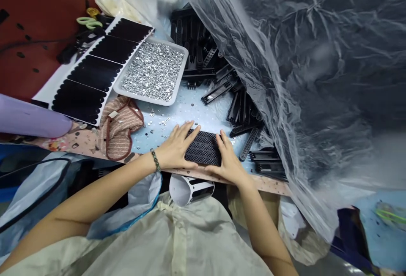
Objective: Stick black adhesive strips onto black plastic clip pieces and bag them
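Several black perforated plastic strips [203,147] lie side by side as a block at the near edge of the blue work surface. My left hand [176,148] is at the block's left end, fingers stretched and thumb apart, index fingertip at its upper corner. At the right end, my right hand [229,160] touches the strips with its fingertips, thumb spread toward the near edge. Both hands are open, flanking the block rather than wrapped round it. More black plastic pieces [242,109] lie in a loose pile beyond my right hand.
A white tray [116,86] of small metal washers stands behind my left hand, with loose washers [163,122] before it. Black adhesive sheets [95,72], a striped cloth [118,130] and a purple cylinder [31,117] are left. Clear plastic film [304,81] drapes right; a white roll [180,189] sits below.
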`<action>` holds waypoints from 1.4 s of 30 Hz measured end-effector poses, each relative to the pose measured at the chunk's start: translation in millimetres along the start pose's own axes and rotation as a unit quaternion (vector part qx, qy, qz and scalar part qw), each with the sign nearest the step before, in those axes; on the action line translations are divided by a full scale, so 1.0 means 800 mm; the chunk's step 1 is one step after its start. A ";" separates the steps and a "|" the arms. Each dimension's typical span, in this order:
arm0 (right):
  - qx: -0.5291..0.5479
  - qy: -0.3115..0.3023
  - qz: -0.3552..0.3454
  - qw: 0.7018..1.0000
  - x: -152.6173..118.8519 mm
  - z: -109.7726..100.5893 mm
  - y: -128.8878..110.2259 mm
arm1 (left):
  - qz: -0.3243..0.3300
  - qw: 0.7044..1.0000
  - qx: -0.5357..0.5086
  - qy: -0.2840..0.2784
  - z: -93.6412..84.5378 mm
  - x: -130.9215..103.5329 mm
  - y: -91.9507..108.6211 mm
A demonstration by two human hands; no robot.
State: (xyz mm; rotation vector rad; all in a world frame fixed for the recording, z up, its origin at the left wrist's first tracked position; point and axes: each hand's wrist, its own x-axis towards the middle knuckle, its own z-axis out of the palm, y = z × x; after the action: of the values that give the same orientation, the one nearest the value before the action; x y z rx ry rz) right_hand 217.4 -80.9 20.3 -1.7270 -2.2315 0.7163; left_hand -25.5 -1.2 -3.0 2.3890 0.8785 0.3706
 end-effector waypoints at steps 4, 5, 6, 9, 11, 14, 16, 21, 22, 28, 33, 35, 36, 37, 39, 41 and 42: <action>0.088 0.172 0.130 0.973 -0.015 -0.006 -0.001 | -0.094 0.994 -0.017 0.063 -0.021 -0.027 0.006; 0.094 0.194 0.157 0.964 -0.019 -0.006 -0.002 | -0.126 0.989 -0.025 0.068 -0.023 -0.033 0.007; 0.089 0.196 0.169 0.962 -0.021 -0.005 -0.003 | -0.151 0.986 -0.034 0.065 -0.024 -0.038 0.008; 0.043 0.140 0.153 0.977 -0.022 0.000 -0.012 | -0.170 0.983 -0.058 0.026 -0.019 -0.046 0.013; 0.040 0.122 0.154 0.980 -0.021 0.001 -0.020 | -0.174 0.982 -0.069 0.014 -0.016 -0.049 0.019; 0.092 0.164 0.176 0.966 -0.022 -0.001 -0.034 | -0.175 0.979 -0.101 0.035 -0.019 -0.057 0.033; 0.145 0.207 0.186 0.950 -0.023 -0.003 -0.042 | -0.174 0.973 -0.139 0.067 -0.026 -0.061 0.044; 0.228 0.282 0.157 0.919 -0.002 -0.012 -0.036 | -0.196 0.944 -0.173 0.199 -0.049 -0.037 0.052; 0.231 0.283 0.149 0.919 0.006 -0.016 -0.029 | -0.182 0.946 -0.166 0.212 -0.053 -0.025 0.046; 0.051 0.183 0.047 0.981 0.059 -0.038 0.020 | -0.062 0.993 -0.037 0.092 -0.054 0.050 -0.018; -0.085 0.046 0.028 0.995 0.071 -0.045 0.024 | -0.049 0.998 0.017 -0.035 -0.037 0.062 -0.043; -0.107 0.015 0.016 0.994 0.065 -0.048 0.017 | -0.040 0.999 0.002 -0.037 -0.036 0.062 -0.038; -0.112 0.009 0.006 0.994 0.059 -0.049 0.012 | -0.034 0.999 -0.008 -0.034 -0.035 0.063 -0.035; -0.113 0.008 -0.008 0.994 0.052 -0.049 0.006 | -0.025 0.999 -0.017 -0.032 -0.035 0.066 -0.031; -0.110 0.007 -0.040 0.993 0.036 -0.042 -0.005 | 0.003 0.999 -0.035 -0.041 -0.033 0.072 -0.025; -0.111 0.000 -0.060 0.992 0.021 -0.026 -0.013 | 0.030 0.996 -0.052 -0.060 -0.028 0.078 -0.022; -0.114 0.002 -0.056 0.992 0.015 -0.016 -0.015 | 0.038 0.995 -0.060 -0.066 -0.024 0.080 -0.021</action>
State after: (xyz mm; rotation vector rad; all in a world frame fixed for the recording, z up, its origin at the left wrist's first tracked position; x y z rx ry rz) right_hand 209.7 -68.7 35.8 -1.6796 -2.4675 0.4467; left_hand 5.4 59.7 6.5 2.3110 0.6873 0.2839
